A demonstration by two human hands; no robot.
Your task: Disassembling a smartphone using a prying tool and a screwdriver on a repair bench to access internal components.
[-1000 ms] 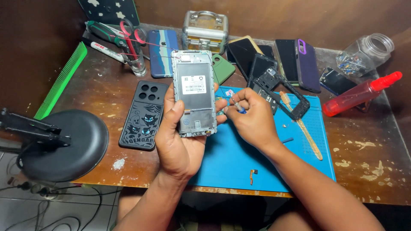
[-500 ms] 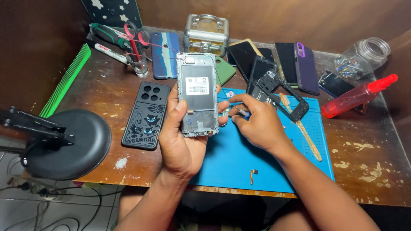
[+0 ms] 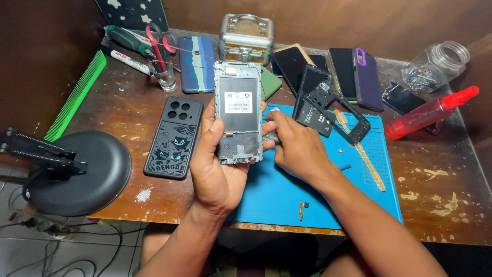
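My left hand (image 3: pixel 218 164) grips an opened phone (image 3: pixel 238 110) with its back off, held upright above the table's near edge, its battery and label facing me. My right hand (image 3: pixel 297 146) is beside the phone's lower right edge, fingers pinched together on a small thin tool or part that is mostly hidden. Under both hands lies a blue work mat (image 3: pixel 307 190). A black phone frame (image 3: pixel 341 113) rests on the mat just beyond my right hand.
A black phone case with cartoon figures (image 3: pixel 174 137) lies left of the phone. Several phones and cases, a small metal box (image 3: pixel 246 32), a glass jar (image 3: pixel 435 64), a red spray bottle (image 3: pixel 430 113), a green comb (image 3: pixel 77 95) and a round black lamp base (image 3: pixel 82 172) surround the mat.
The phone has been lifted slightly closer to me. My right hand has moved in to the phone's lower right edge.
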